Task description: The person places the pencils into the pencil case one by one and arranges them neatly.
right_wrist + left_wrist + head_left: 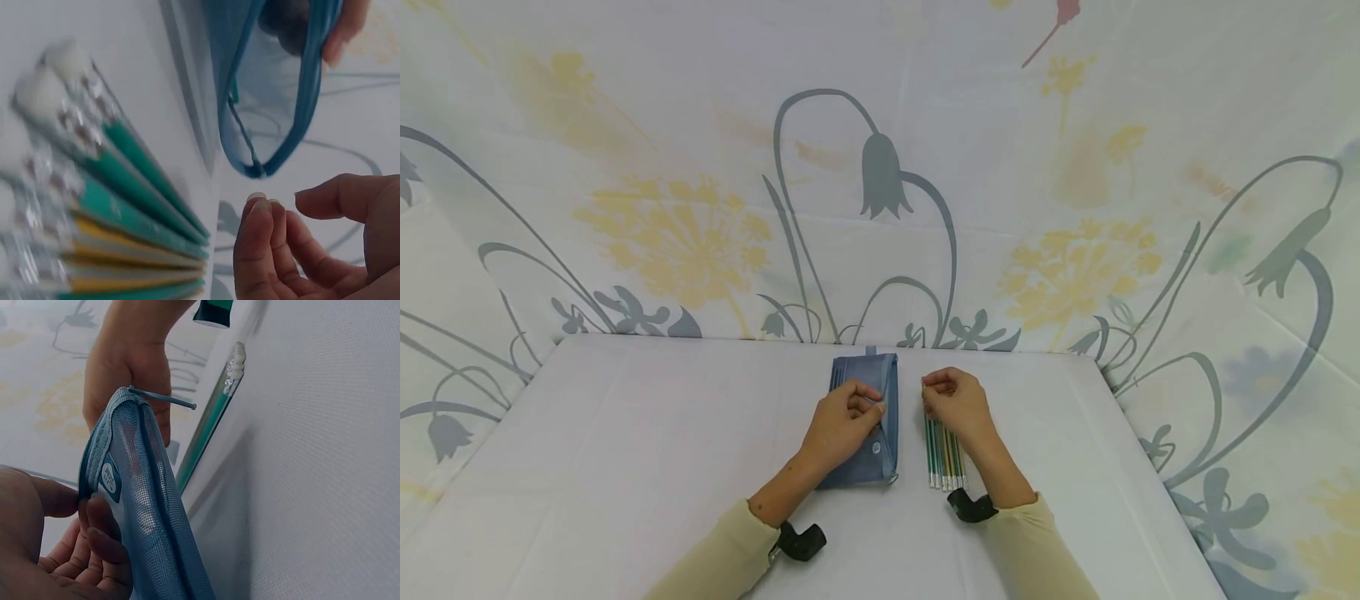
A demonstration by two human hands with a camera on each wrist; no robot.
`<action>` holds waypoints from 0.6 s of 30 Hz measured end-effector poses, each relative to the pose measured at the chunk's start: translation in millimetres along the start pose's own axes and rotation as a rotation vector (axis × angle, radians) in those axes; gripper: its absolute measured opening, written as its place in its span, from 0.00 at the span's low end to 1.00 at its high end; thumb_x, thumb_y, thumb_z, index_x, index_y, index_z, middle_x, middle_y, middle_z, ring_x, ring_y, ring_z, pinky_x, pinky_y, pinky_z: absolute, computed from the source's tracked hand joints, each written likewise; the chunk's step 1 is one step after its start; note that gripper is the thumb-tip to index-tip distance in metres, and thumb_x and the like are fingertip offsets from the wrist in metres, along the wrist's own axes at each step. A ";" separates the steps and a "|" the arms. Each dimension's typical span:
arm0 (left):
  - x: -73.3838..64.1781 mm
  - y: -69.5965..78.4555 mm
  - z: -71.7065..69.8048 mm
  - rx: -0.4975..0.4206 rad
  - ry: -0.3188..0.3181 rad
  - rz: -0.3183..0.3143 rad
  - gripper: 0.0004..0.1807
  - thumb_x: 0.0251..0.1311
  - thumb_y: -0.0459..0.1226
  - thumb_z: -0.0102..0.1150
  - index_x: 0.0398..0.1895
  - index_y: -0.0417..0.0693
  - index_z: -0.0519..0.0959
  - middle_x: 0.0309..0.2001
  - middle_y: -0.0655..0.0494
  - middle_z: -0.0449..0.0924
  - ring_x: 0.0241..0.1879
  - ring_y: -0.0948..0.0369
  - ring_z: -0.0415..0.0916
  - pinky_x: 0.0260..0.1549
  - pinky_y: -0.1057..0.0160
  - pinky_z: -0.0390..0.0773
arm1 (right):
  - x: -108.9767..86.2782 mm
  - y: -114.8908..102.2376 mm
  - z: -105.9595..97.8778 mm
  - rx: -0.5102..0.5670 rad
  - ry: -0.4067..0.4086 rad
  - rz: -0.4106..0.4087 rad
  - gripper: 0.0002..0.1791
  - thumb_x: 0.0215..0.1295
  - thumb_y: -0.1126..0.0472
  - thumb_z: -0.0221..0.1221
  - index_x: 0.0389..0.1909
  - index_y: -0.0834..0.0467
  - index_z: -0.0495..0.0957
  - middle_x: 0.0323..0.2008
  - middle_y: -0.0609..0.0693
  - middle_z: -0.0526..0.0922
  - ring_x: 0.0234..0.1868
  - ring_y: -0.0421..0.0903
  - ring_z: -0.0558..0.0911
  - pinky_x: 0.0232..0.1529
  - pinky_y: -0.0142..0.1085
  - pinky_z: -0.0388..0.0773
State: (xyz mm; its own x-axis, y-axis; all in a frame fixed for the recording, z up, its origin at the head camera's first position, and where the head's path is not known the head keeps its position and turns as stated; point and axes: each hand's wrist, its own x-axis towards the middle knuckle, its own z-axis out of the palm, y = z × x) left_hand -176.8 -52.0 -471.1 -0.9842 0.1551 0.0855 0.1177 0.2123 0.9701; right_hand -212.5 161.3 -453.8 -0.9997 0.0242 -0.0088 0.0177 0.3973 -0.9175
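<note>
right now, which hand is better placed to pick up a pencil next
Probably the right hand: it is at the pencils, its thumb and fingertips apart with nothing between them, while the left hand pinches the blue pouch by its edge.

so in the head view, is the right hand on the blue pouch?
No, the right hand is over the far ends of the pencils, with white tabletop showing between it and the blue pouch.

Plain pale yellow left sleeve (718, 554), matching right sleeve (1041, 550), black bent left camera (802, 542), black bent right camera (972, 507), bare left hand (841, 423), bare right hand (958, 406)
</note>
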 end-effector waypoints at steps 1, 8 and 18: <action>-0.1 0.2 -0.3 0.002 0.000 -0.001 0.09 0.73 0.37 0.64 0.49 0.43 0.81 0.29 0.55 0.83 0.27 0.59 0.83 0.28 0.64 0.80 | 1.0 0.8 -3.7 -0.019 0.001 -0.003 0.13 0.67 0.70 0.59 0.49 0.68 0.84 0.36 0.57 0.84 0.30 0.45 0.85 0.33 0.36 0.85; 0.3 1.0 -1.5 -0.001 0.004 0.010 0.09 0.72 0.37 0.66 0.50 0.43 0.81 0.29 0.55 0.84 0.27 0.59 0.83 0.29 0.64 0.80 | 6.7 6.7 -26.3 -0.136 0.007 -0.023 0.11 0.67 0.67 0.60 0.47 0.66 0.85 0.40 0.59 0.85 0.32 0.45 0.86 0.34 0.35 0.85; -0.4 2.2 -2.2 0.002 0.004 -0.003 0.09 0.72 0.37 0.65 0.50 0.43 0.81 0.30 0.54 0.84 0.27 0.59 0.82 0.28 0.64 0.80 | 13.6 19.5 -40.2 -0.224 0.003 -0.056 0.11 0.64 0.67 0.61 0.45 0.64 0.86 0.39 0.58 0.88 0.31 0.46 0.88 0.33 0.35 0.84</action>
State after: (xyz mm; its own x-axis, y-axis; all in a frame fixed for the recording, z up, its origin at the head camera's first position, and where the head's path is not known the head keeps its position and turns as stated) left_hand -176.5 -53.8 -468.5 -0.9850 0.1507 0.0834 0.1150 0.2145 0.9699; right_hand -225.0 206.3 -455.9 -0.9991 -0.0008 0.0413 -0.0338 0.5915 -0.8056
